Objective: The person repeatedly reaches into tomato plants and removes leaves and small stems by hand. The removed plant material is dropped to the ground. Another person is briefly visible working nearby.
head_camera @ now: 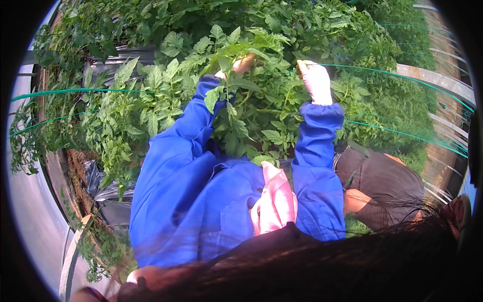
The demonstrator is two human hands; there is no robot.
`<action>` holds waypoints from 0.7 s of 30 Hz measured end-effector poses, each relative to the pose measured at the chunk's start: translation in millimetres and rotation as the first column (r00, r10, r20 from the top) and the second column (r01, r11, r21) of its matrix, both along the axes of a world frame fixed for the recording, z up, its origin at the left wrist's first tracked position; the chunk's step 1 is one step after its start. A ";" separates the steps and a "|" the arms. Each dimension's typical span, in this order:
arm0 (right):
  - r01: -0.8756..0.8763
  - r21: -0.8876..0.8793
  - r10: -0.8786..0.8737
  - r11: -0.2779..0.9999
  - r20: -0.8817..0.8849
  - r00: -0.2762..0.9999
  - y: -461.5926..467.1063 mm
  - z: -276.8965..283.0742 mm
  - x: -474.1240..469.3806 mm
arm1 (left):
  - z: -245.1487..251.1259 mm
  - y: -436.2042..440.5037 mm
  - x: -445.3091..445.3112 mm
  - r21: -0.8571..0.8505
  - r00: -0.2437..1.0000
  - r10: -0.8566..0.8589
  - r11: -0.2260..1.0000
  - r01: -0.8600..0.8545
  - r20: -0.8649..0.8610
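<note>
My left hand (243, 65) reaches in among the leafy shoots of a tomato plant (241, 85). Leaves cover part of it, so its grip on the stem is not clear. To its right, my right hand (316, 81) is raised with curled fingers, pinching a green twine (362, 68) at the fingertips. The twine runs off to the right from there. Stained fingertips show on both hands. Blue sleeves (320, 124) cover my arms, and a pink cloth (275, 200) hangs at my chest.
Dense tomato foliage (302, 22) fills the far side. More green twines (407, 134) cross the row at both sides. Close on my right is another person in a dark top (377, 185). Black plastic mulch (115, 211) and a pale curved frame bar (73, 249) lie left.
</note>
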State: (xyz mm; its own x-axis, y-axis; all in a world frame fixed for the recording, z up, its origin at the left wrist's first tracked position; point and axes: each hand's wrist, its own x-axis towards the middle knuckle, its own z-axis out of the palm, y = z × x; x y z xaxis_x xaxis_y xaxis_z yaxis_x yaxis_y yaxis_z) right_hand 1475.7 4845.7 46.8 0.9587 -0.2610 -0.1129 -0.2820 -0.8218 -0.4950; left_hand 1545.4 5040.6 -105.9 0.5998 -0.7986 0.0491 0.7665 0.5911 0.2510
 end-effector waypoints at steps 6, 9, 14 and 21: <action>-0.236 0.105 0.226 0.966 0.099 0.969 58.1 -16.0 -39.1 | -1.0 5.3 -27.6 0.117 0.994 -0.071 0.991 0.061 0.082; -0.246 0.275 0.224 0.929 0.110 0.968 71.8 -16.6 -62.3 | -2.5 11.0 -41.6 0.208 0.983 -0.106 0.975 0.073 0.148; -0.010 0.811 -0.021 0.585 0.027 0.999 70.8 -32.5 -76.6 | 3.4 -12.7 -56.0 0.320 0.895 -0.255 0.938 0.137 0.365; -0.379 0.925 -0.728 -0.015 0.249 0.639 36.1 -37.8 -91.0 | 1.2 -80.1 -87.7 0.393 0.519 -0.176 0.852 -0.345 0.837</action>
